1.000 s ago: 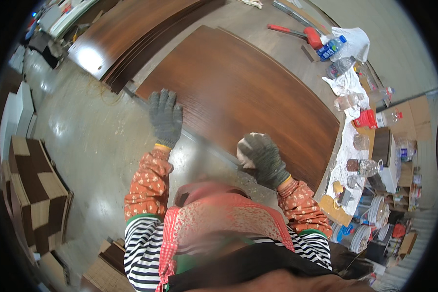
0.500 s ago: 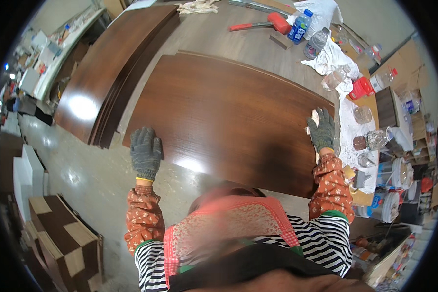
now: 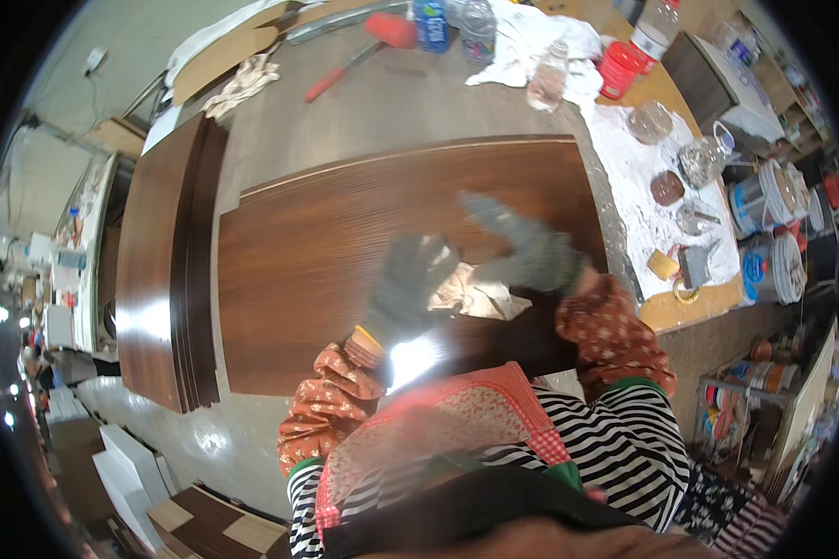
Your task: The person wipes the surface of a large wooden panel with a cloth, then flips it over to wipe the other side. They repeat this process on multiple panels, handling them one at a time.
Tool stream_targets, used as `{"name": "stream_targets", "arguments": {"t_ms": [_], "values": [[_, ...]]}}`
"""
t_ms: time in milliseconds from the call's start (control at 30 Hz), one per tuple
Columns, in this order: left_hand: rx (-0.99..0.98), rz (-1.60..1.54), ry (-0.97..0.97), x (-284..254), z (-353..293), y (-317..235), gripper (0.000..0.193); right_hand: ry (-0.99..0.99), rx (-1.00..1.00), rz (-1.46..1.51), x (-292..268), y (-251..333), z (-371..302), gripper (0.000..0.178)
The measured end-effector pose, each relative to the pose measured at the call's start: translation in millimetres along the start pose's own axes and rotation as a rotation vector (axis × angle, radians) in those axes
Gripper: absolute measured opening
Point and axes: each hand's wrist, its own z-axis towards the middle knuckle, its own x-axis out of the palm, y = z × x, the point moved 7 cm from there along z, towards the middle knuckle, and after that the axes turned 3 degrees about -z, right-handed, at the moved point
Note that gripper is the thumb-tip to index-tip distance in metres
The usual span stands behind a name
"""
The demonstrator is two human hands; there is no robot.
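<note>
A dark brown wood panel (image 3: 317, 242) lies flat on the table in front of me. Over its near part, both my hands are in grey knit gloves and blurred by motion. My left hand (image 3: 403, 287) is curled at the left end of a crumpled off-white rag (image 3: 480, 293) and appears to grip it. My right hand (image 3: 536, 252) is just right of and above the rag, its fingers stretched out to the left and thumb apart. Whether it touches the rag is hard to tell.
A stack of brown panels (image 3: 158, 270) stands at the left. Beyond the panel lie a red mallet (image 3: 387, 33) and another rag (image 3: 242, 86). A blue-labelled bottle (image 3: 431, 26), a red tub (image 3: 620, 70), jars and a yellow sponge (image 3: 662, 265) line the right side on white cloth (image 3: 625, 177).
Both hands have come from the panel's side edges to its near middle, the rag moving left from under my right hand. The view has turned, and the panel appears more level.
</note>
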Motion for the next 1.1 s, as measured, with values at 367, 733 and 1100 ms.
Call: {"name": "stream_targets", "arguments": {"t_ms": [367,733,1100], "values": [[-0.267,0.189,-0.158,-13.3,-15.4,102.9,0.054,-0.613,0.776,-0.486,-166.7,-148.6,-252.1,0.058],[-0.191,0.219,-0.171,-17.9,-36.9,115.9,0.053,-0.243,0.741,-0.816,-143.5,-174.2,-235.6,0.061],[0.051,-0.026,-0.047,-28.4,-49.3,95.5,0.059,-0.393,0.749,-1.000,-154.3,-132.2,-185.5,0.051]]}}
